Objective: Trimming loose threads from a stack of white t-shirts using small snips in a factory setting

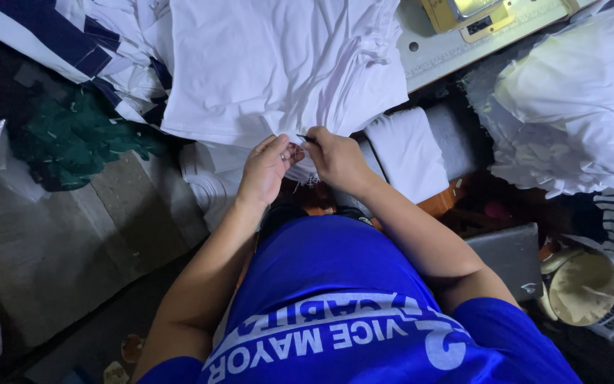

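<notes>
Left hand [266,167]: pinches the hem of the white cotton garment [271,64].
Right hand [335,158]: grips a thin dark tool [305,138], tip toward 9 o'clock.
Garment: spreads toward 12 o'clock, both hands equally near.

- The white cotton garment [278,64] fills the upper centre of the frame, its lower edge at the two hands.
- The left hand [268,167] lies just left of the right hand [335,158], at the centre; a thin dark tool [305,137] sits between them.
- The navy-and-white striped cloth [72,39] lies upper left, partly under the garment.
- The crumpled dark green fabric [72,135] sits below that cloth, at the left.
- The heap of white cloth [577,107] fills the upper right.
- The folded white piece [406,153] lies just right of the right hand.
- The round tan lid [583,288] sits lower right.
</notes>
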